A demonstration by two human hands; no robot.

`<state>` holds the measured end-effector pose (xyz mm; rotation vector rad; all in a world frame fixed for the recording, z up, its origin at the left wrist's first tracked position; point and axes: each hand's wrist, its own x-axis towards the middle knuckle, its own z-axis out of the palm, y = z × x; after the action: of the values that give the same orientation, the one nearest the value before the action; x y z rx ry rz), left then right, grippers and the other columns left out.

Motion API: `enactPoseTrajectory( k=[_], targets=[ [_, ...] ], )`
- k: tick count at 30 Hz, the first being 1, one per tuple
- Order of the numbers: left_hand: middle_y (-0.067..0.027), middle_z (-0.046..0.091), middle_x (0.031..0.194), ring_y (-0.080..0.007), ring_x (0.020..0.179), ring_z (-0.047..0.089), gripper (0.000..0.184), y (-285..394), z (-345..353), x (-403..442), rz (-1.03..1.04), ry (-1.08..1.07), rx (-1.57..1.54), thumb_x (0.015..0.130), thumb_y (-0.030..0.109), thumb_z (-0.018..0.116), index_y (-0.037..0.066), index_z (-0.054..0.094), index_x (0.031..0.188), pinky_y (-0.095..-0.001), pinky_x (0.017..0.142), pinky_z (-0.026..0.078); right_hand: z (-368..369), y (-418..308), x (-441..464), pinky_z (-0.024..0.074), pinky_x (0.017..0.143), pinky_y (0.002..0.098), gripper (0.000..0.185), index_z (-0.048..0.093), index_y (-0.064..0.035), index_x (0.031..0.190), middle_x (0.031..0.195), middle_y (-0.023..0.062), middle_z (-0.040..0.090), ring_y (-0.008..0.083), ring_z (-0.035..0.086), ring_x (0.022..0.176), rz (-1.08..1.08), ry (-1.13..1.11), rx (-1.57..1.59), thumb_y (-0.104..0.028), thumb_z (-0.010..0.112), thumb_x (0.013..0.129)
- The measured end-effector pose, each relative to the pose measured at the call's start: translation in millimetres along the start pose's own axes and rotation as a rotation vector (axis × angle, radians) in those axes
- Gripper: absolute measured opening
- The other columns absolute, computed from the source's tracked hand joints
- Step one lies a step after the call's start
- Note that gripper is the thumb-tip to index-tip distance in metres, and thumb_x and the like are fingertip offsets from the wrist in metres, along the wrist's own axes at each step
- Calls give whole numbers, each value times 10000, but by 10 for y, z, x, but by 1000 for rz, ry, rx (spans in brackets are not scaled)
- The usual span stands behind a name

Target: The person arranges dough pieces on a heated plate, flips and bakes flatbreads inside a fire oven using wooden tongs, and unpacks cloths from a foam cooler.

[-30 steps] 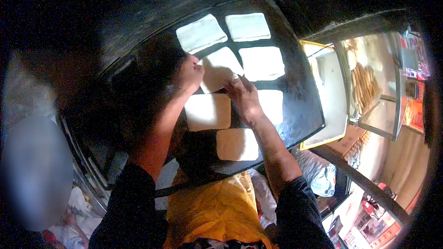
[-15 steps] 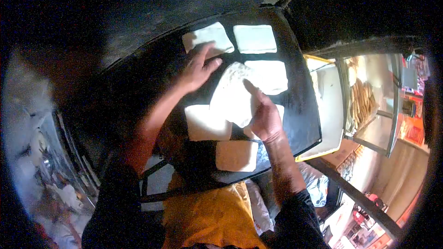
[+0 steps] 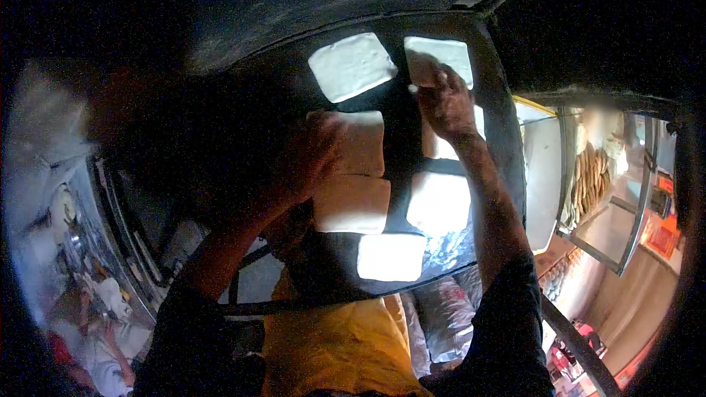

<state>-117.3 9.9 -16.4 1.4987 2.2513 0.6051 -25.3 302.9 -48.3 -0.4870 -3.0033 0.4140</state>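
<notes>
Several pale, flat, squarish dough pieces lie on a dark griddle-like plate [image 3: 401, 129]. In shadow, my left hand [image 3: 316, 154] rests at the left side of one dough piece [image 3: 362, 143], its fingers dim and blurred but seemingly laid out flat. That piece meets another dough piece [image 3: 353, 204] just below it. My right hand [image 3: 450, 106] is over the lower edge of the upper right dough piece [image 3: 447, 55], thumb and fingers apart. It partly covers a further piece under the wrist. Another dough piece [image 3: 353, 66] lies at the upper left.
A dark hood or wall curves over the plate's far side. On the right, a glass case [image 3: 610, 206] holds long brown bread-like pieces [image 3: 588, 180]. Yellow cloth [image 3: 338, 345] hangs before my body. At far left, a person's arm [image 3: 118, 353] shows.
The dough piece held in my right hand now lies on the plate by my left hand. My right hand has moved up and right; my left hand has come down. The view has shifted.
</notes>
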Motion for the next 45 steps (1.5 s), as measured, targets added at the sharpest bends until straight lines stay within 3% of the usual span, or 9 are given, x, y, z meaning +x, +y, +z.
enactPoseTrajectory(
  k=[4, 8, 17, 21, 27, 28, 32, 39, 45],
  targets=[
    [-199, 266, 1489, -399, 1393, 208, 853, -191, 204, 378, -56, 129, 250, 755, 450, 695, 19, 342, 1401, -611, 1068, 219, -193, -36, -134, 380, 1002, 461, 578, 405, -132, 1387, 1326, 151, 488, 343, 457, 1216, -27, -58, -101, -418, 564, 910],
    [-218, 215, 1512, -399, 1413, 173, 959, -182, 226, 517, -141, 192, 187, 755, 664, 587, 2, 336, 1402, -631, 1084, 140, -424, -337, -457, 355, 996, 459, 611, 392, -110, 1406, 1352, 159, 462, 345, 455, 1203, -103, -59, 7, -451, 531, 919],
    [-168, 381, 1397, -367, 1338, 307, 605, -36, 245, 604, -125, 354, 99, 775, 413, 706, 42, 489, 1200, -565, 1036, 259, -349, -597, -1250, 241, 1039, 592, 700, 428, -172, 1388, 1399, 148, 402, 371, 391, 1241, 119, -121, -149, -586, 544, 836],
    [-140, 255, 1510, -345, 1398, 229, 757, 177, 223, 335, -197, 250, 187, 804, 392, 684, 57, 351, 1395, -567, 1099, 180, -420, -574, -1547, 235, 1055, 577, 677, 420, -125, 1387, 1369, 167, 421, 364, 400, 1243, 164, -65, 21, -546, 528, 868],
    [-103, 340, 1489, -325, 1406, 244, 911, 720, 551, -806, 126, -112, 251, 751, 710, 494, 66, 419, 1390, -591, 1098, 193, -397, -751, -2471, 154, 1072, 623, 717, 446, -101, 1368, 1377, 199, 424, 383, 342, 1322, 230, -222, -50, -599, 508, 855],
    [-111, 324, 1492, -323, 1387, 266, 969, 745, 636, -815, 111, -73, 290, 789, 803, 250, 61, 425, 1388, -590, 1102, 193, -379, -761, -2428, 158, 1072, 621, 717, 450, -93, 1362, 1382, 208, 418, 384, 341, 1322, 215, -182, -30, -592, 518, 851],
    [-144, 138, 1549, -346, 1428, 112, 940, 927, 583, -569, -105, -189, 127, 799, 544, 633, 78, 190, 1486, -586, 1121, 160, -408, -841, -2371, 224, 1050, 611, 713, 450, -70, 1353, 1358, 234, 432, 391, 395, 1266, 196, -80, 4, -569, 535, 851],
    [-165, 246, 1502, -368, 1394, 200, 860, 990, 516, -901, -58, -116, 146, 778, 457, 693, 29, 316, 1422, -537, 1101, 198, -443, -1527, -3274, 155, 1087, 648, 713, 479, -97, 1334, 1423, 146, 383, 290, 329, 1350, 107, -315, 107, -646, 416, 883],
    [-126, 270, 1504, -346, 1414, 183, 797, 1076, 614, -917, -123, -38, 147, 806, 430, 682, 74, 336, 1429, -525, 1133, 143, -202, -1380, -2958, 180, 1077, 626, 667, 423, -117, 1392, 1397, 131, 411, 301, 347, 1326, 111, -61, 143, -530, 523, 878]
  ],
)
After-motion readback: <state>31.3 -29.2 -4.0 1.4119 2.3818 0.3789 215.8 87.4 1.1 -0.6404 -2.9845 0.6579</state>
